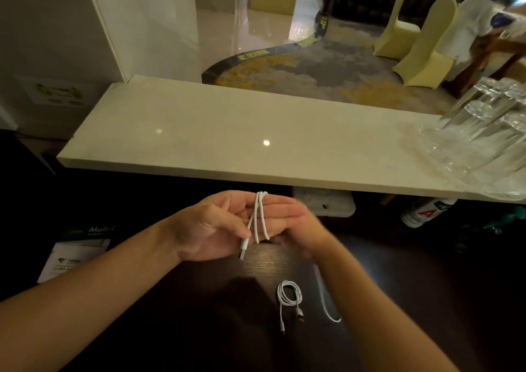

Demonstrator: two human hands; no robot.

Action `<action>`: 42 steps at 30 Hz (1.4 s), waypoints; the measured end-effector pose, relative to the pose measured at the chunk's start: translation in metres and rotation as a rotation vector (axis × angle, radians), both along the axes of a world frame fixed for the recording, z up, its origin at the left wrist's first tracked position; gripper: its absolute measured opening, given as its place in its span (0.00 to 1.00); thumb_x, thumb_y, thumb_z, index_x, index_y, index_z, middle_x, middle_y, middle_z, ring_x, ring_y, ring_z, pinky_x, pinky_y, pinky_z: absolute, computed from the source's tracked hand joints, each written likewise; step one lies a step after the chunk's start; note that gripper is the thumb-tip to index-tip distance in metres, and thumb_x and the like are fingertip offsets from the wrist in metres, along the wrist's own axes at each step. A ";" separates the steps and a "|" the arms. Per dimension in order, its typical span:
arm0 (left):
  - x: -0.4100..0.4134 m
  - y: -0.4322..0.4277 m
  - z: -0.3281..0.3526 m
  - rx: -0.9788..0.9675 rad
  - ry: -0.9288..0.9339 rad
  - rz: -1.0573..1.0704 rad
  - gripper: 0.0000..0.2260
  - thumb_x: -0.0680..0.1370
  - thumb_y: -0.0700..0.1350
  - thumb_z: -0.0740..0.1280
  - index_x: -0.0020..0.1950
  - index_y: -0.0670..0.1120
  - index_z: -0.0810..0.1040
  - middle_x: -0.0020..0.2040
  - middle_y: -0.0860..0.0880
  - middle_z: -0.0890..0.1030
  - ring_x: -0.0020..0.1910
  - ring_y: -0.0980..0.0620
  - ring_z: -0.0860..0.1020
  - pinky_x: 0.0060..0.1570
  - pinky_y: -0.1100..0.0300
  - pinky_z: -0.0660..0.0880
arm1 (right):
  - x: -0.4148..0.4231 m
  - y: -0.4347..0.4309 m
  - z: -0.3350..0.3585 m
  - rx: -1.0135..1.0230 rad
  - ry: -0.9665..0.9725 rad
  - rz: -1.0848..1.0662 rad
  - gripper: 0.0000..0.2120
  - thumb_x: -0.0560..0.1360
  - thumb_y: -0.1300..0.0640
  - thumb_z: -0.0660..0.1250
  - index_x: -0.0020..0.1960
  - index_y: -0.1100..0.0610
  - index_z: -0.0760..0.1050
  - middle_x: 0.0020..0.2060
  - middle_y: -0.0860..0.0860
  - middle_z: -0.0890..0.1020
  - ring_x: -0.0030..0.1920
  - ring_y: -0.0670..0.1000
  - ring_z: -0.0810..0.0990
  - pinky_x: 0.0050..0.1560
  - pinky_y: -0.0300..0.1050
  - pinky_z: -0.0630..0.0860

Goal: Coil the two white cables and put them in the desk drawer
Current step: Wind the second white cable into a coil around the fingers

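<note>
My left hand (216,223) is held palm up above the dark desk, fingers straight. A white cable (259,218) is looped around those fingers in a few turns, its plug hanging below the thumb. My right hand (301,229) is blurred just beyond the left fingers and grips the same cable; the loose tail (327,306) trails down past my right forearm onto the desk. A second white cable (289,296) lies coiled on the dark desk (199,314), its two plug ends sticking out toward me. No drawer is visible.
A pale stone counter (227,138) runs across behind the desk. Clear glasses (484,132) stand stacked on its right end. A printed booklet (76,252) lies at the desk's left. Bottles (427,212) sit under the counter at right. A person stands far right by covered chairs.
</note>
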State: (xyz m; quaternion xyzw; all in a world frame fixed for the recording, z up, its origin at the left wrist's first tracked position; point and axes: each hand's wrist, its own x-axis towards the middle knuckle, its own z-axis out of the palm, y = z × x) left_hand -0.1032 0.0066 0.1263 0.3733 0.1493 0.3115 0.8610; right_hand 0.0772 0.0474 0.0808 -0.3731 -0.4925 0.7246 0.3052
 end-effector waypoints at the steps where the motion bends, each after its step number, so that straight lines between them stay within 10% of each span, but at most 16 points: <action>1: 0.000 0.002 -0.001 -0.010 -0.003 0.032 0.34 0.68 0.22 0.50 0.75 0.32 0.59 0.75 0.33 0.64 0.76 0.38 0.61 0.76 0.46 0.53 | -0.008 -0.013 -0.012 -0.103 0.075 -0.022 0.13 0.72 0.67 0.60 0.34 0.55 0.76 0.26 0.49 0.73 0.26 0.47 0.70 0.26 0.35 0.65; 7: -0.002 0.008 -0.014 -0.047 0.044 0.112 0.34 0.68 0.21 0.51 0.75 0.34 0.61 0.74 0.37 0.68 0.75 0.42 0.66 0.73 0.52 0.61 | -0.028 -0.054 -0.023 -0.293 0.317 -0.176 0.13 0.80 0.58 0.61 0.37 0.55 0.75 0.26 0.47 0.62 0.25 0.43 0.59 0.24 0.35 0.56; 14: -0.011 0.018 -0.016 0.082 0.327 0.180 0.33 0.70 0.24 0.60 0.75 0.38 0.61 0.73 0.43 0.71 0.73 0.49 0.69 0.73 0.55 0.62 | 0.000 -0.059 0.023 0.426 -0.569 0.030 0.12 0.80 0.53 0.63 0.42 0.54 0.82 0.21 0.44 0.68 0.23 0.43 0.63 0.28 0.37 0.61; 19: -0.001 0.010 -0.009 0.156 0.427 0.027 0.26 0.70 0.24 0.60 0.66 0.40 0.74 0.58 0.44 0.80 0.60 0.50 0.77 0.63 0.55 0.70 | 0.011 -0.037 0.094 0.763 -0.749 0.175 0.07 0.78 0.56 0.67 0.44 0.55 0.83 0.31 0.46 0.81 0.32 0.44 0.78 0.36 0.39 0.74; 24: 0.005 0.001 0.004 0.077 0.254 -0.110 0.32 0.71 0.16 0.48 0.74 0.33 0.60 0.74 0.35 0.68 0.74 0.42 0.66 0.74 0.53 0.61 | 0.028 0.020 0.106 0.631 -0.523 0.053 0.09 0.67 0.53 0.78 0.39 0.59 0.82 0.28 0.58 0.74 0.27 0.48 0.69 0.31 0.40 0.67; 30: 0.004 0.003 0.018 0.035 -0.040 0.014 0.34 0.67 0.22 0.49 0.75 0.31 0.57 0.75 0.32 0.62 0.77 0.37 0.59 0.76 0.46 0.51 | 0.006 -0.007 -0.003 0.068 -0.154 -0.068 0.15 0.76 0.66 0.63 0.33 0.55 0.79 0.26 0.54 0.69 0.24 0.47 0.65 0.23 0.37 0.62; 33: -0.002 0.007 0.008 -0.010 0.001 0.091 0.34 0.68 0.22 0.51 0.75 0.32 0.59 0.75 0.34 0.64 0.76 0.39 0.62 0.75 0.47 0.53 | -0.006 -0.047 -0.035 -0.136 0.005 -0.035 0.13 0.79 0.52 0.64 0.38 0.54 0.80 0.27 0.50 0.59 0.28 0.48 0.54 0.23 0.35 0.56; 42: -0.008 0.018 -0.008 0.031 0.235 0.157 0.34 0.68 0.22 0.55 0.75 0.36 0.61 0.73 0.40 0.71 0.73 0.46 0.69 0.73 0.54 0.61 | 0.006 -0.071 -0.001 0.167 -0.224 -0.088 0.11 0.79 0.54 0.66 0.45 0.59 0.82 0.24 0.44 0.67 0.26 0.43 0.62 0.28 0.36 0.60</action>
